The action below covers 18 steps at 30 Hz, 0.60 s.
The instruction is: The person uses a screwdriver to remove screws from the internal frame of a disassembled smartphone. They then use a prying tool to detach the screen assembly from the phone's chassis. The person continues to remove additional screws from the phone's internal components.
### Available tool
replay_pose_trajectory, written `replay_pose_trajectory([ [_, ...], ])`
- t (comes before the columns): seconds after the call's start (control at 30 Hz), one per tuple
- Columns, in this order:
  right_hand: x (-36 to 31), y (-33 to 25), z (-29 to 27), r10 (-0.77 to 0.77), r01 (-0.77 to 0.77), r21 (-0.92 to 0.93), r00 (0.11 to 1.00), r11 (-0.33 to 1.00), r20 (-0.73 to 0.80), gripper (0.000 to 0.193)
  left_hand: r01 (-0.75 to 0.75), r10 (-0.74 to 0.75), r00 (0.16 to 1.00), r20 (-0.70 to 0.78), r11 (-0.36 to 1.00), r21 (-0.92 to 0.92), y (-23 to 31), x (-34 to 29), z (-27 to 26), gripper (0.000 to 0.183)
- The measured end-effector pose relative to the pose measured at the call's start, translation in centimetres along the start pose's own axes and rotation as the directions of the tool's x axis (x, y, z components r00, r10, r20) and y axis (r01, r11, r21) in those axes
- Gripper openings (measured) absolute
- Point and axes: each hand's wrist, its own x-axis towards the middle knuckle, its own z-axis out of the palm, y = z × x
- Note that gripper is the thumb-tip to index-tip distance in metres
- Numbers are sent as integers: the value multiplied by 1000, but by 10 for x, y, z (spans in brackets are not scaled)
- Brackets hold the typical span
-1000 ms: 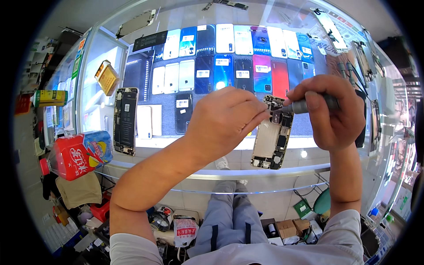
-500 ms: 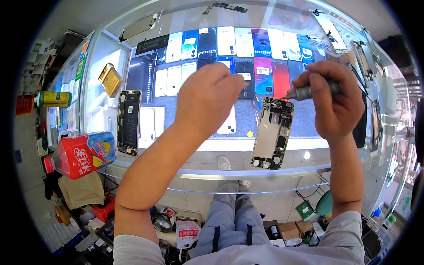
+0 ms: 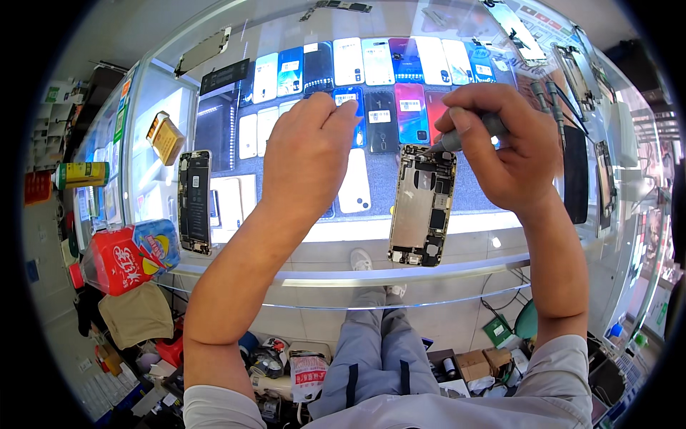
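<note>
My right hand (image 3: 516,154) is closed around a grey screwdriver (image 3: 451,141), which slants down to the left. Its tip is at the upper end of an opened phone (image 3: 416,207) that lies on the glass counter with its metal shield plate and circuit board bare. To the left of that phone, my left hand (image 3: 304,154) hovers over the counter with its fingers curled together. Whatever its fingertips may pinch is hidden. A second opened phone (image 3: 194,204), with a black battery in it, lies beyond my left forearm.
Below the glass are rows of phones (image 3: 349,61). A tilted drink bottle (image 3: 128,257) and an open cigarette packet (image 3: 165,139) are at the left. Loose phone parts (image 3: 516,32) lie at the far right, and more tools (image 3: 554,104) sit beyond my right hand. The counter's front edge (image 3: 400,279) is near me.
The whole view has shifted slightly, so the counter appears further left. The screwdriver tip stays at the opened phone's upper end. My left hand has drawn slightly left, still curled.
</note>
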Motion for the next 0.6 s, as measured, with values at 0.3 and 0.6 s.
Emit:
replay_pose_trajectory([
  [0.3,9,-28,-20,22,-12,-66,988,998,152,12,-5,4,1000,-14,998,-70,2,-2,-9,22],
  [0.6,-8,-13,3,-27,332,-477,842,814,539,12,-325,392,919,45,817,-476,26,-14,-22,21],
])
